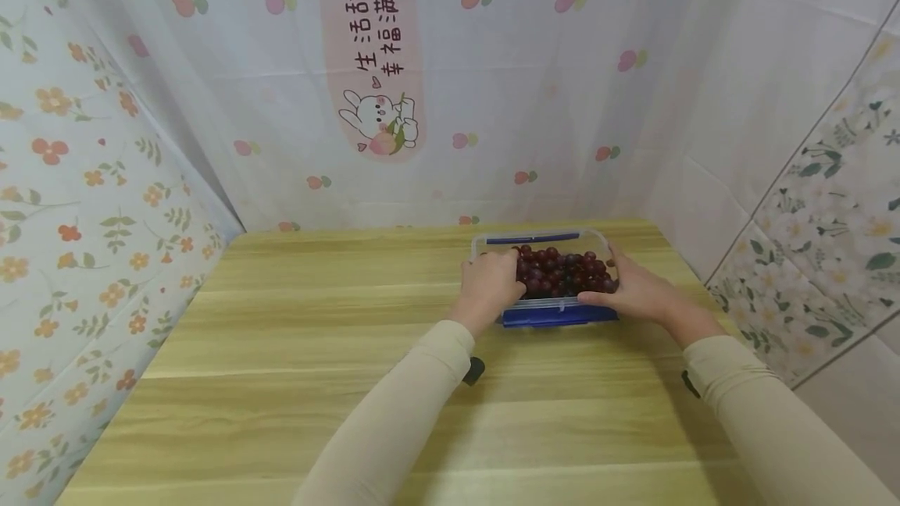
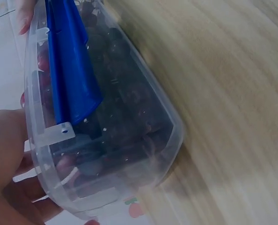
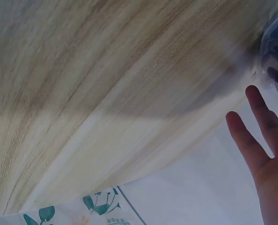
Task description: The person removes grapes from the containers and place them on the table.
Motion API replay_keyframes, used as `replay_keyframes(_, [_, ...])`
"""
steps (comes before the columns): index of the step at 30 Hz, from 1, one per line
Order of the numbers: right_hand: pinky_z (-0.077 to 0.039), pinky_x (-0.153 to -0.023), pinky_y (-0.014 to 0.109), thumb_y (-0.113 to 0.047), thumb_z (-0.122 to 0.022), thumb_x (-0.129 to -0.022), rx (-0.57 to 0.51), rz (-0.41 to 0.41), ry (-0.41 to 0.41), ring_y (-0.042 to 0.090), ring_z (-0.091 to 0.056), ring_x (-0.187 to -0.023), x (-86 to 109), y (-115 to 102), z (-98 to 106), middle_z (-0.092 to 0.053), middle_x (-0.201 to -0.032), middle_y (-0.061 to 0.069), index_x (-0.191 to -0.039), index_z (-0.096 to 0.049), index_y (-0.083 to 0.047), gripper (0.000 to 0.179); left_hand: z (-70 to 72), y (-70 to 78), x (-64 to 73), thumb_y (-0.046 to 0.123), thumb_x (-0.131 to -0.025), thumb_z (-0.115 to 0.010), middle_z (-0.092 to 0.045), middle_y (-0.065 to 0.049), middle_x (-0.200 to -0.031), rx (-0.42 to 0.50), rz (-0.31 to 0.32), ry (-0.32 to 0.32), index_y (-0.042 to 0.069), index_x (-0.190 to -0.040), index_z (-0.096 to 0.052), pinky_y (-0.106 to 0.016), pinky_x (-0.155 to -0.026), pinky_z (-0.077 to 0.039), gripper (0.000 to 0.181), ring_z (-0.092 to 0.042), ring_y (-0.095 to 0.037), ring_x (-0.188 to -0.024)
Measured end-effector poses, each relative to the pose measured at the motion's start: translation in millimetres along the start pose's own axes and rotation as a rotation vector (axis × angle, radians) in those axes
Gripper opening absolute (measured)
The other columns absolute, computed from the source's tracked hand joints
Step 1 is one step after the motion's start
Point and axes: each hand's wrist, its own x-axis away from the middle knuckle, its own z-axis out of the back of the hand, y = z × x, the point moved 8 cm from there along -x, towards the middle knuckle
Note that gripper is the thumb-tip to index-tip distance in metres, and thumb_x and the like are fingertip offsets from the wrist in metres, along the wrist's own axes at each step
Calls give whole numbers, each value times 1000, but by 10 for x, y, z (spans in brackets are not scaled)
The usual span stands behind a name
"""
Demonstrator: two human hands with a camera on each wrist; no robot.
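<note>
A clear plastic food container (image 1: pixel 562 304) with blue side clips stands on the table's right half, with its top uncovered. Dark red grapes (image 1: pixel 551 270) fill it. My left hand (image 1: pixel 490 281) grips its left end, thumb over the rim by the grapes. In the left wrist view, fingers of that hand (image 2: pixel 5 159) reach behind the container's end wall. Around the right end, my right hand (image 1: pixel 636 290) holds the container, thumb along the front rim. Two of its fingers (image 3: pixel 245 136) stretch out straight and apart in the right wrist view.
The wood-grain table (image 1: pixel 316 334) ends at a white printed curtain (image 1: pixel 436 100) at the back. Floral cloth hangs on the left (image 1: pixel 77 217) and right (image 1: pixel 830 256) sides. A small black object (image 1: pixel 474 371) shows at the left cuff.
</note>
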Motion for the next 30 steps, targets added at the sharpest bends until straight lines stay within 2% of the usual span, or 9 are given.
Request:
replay_keyframes(5, [-38,-114,77,-70,-67,-94,-22,0,-9,60,-47,-143,-1,-22,-22,-34,-164,37,-167,9,6,129,32,-24,5,32,-98,-74,-80,-1,-100,44,-10,59,16,-135,-71,-61,-110,-51,40,-76,-23,-91])
replay_keyframes(8, [-38,-114,77,-69,-67,-94,-37,5,-14,60,-47,-143,4,-49,-27,-34,-164,38,-167,10,5,129,88,-47,10,32,-98,-74,-82,-2,-106,77,-12,117,15,-136,-71,-62,-111,-50,42,-77,-23,-94])
replay_keyframes(13, [-37,-114,78,-71,-64,-95,-42,-8,-24,61,-43,-145,14,-49,-20,-31,-165,40,-167,16,2,130,225,-66,20,35,-98,-76,-80,-3,-124,121,-20,212,17,-144,-68,-52,-101,-57,49,-75,-24,-112])
replay_keyframes(17, [-35,-115,79,-73,-63,-95,-39,-18,-24,63,-39,-147,15,-25,-17,-30,-165,41,-167,17,1,130,316,-57,47,33,-99,-76,-80,-4,-124,166,-58,256,16,-142,-69,-42,-96,-61,47,-76,-21,-104])
replay_keyframes(19, [-34,-115,79,-73,-62,-95,-39,-14,-21,63,-40,-146,9,-25,-19,-30,-165,41,-167,16,2,130,347,-56,58,30,-100,-76,-80,-6,-123,201,-72,262,13,-142,-69,-36,-90,-63,46,-77,-19,-96])
replay_keyframes(21, [-34,-115,79,-73,-62,-95,-42,-6,-19,62,-41,-146,4,-27,-19,-30,-165,41,-167,15,2,130,372,-51,61,29,-100,-75,-79,-7,-126,231,-81,262,13,-143,-68,-33,-88,-64,46,-77,-18,-97])
replay_keyframes(24, [-35,-115,78,-73,-63,-95,-45,0,-19,61,-43,-145,-4,-28,-24,-30,-165,41,-167,14,3,130,417,-44,63,29,-101,-74,-77,-7,-132,267,-90,267,13,-145,-66,-32,-92,-63,47,-76,-19,-102])
replay_keyframes(30, [-36,-115,78,-72,-63,-96,-56,-5,-18,61,-45,-144,1,-19,-13,-31,-164,41,-167,13,2,128,586,-4,74,24,-101,-74,-73,-8,-140,380,-141,317,13,-146,-66,-35,-101,-61,47,-74,-21,-119])
